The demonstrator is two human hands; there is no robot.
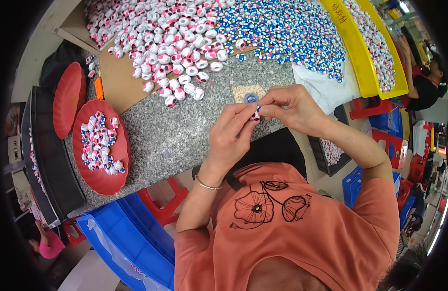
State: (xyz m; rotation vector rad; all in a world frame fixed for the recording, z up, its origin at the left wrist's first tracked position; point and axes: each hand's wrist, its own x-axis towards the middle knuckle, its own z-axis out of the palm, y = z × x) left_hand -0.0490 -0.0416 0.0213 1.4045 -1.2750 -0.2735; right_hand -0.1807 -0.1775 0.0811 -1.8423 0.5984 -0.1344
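Note:
My left hand (229,135) is closed in a pinch on a small white, pink and black toy head (255,117) near the front of the stone worktop. Against it, my right hand (292,107) pinches a small blue toy body (259,109), mostly hidden by the fingertips. Just beyond my fingers, a small round dish (251,98) with something bluish in it sits on a speckled beige pad (239,92). Many loose white-and-pink toy heads (178,48) are heaped on the far left, touching a heap of blue toy bodies (287,34).
A red scalloped tray (123,172) at left holds assembled figures; another red tray (64,109) lies behind it. An orange-handled tool (99,88) is close by. A yellow bin (400,82) of pieces stands at right by a white cloth (325,89). Blue crates (117,228) stand below the worktop.

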